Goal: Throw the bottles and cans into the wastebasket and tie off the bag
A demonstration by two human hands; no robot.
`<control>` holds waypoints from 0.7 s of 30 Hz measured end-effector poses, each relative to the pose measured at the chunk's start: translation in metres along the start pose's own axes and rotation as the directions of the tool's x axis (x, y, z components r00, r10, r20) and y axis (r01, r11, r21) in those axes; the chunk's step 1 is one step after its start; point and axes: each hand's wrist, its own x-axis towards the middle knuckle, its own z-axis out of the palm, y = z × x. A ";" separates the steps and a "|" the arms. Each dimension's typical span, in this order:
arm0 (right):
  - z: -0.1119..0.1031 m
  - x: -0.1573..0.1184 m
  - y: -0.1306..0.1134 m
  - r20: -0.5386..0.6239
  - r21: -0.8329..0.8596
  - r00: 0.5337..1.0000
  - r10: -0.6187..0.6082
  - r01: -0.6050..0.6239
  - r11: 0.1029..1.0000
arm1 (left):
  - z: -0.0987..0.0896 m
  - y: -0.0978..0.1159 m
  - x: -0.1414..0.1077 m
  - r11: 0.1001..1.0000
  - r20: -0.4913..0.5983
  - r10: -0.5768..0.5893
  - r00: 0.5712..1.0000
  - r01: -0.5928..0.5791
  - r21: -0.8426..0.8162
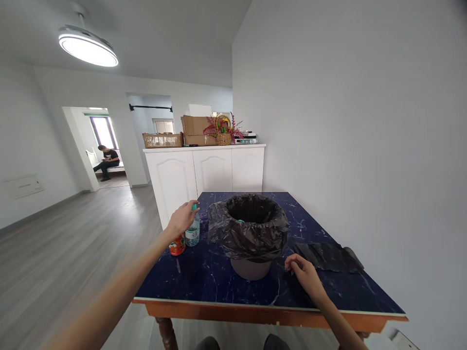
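Head view: we see the left hand (182,218) gripping the bottle (192,234) by its cap, left of the lined bin (250,270). Right hand (304,274), half open with fingers bent, sits right of the bin. Bare tabletop (215,288) runs from the bin to the front edge. Left arm partly hides the orange can (177,247) left of the bin; we can't make out the bin's dark inside.
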 end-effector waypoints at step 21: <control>0.000 -0.001 -0.006 -0.004 0.008 1.000 0.020 -0.020 1.000 | -0.042 0.186 -0.006 0.780 0.142 0.500 0.854 -0.373 -0.502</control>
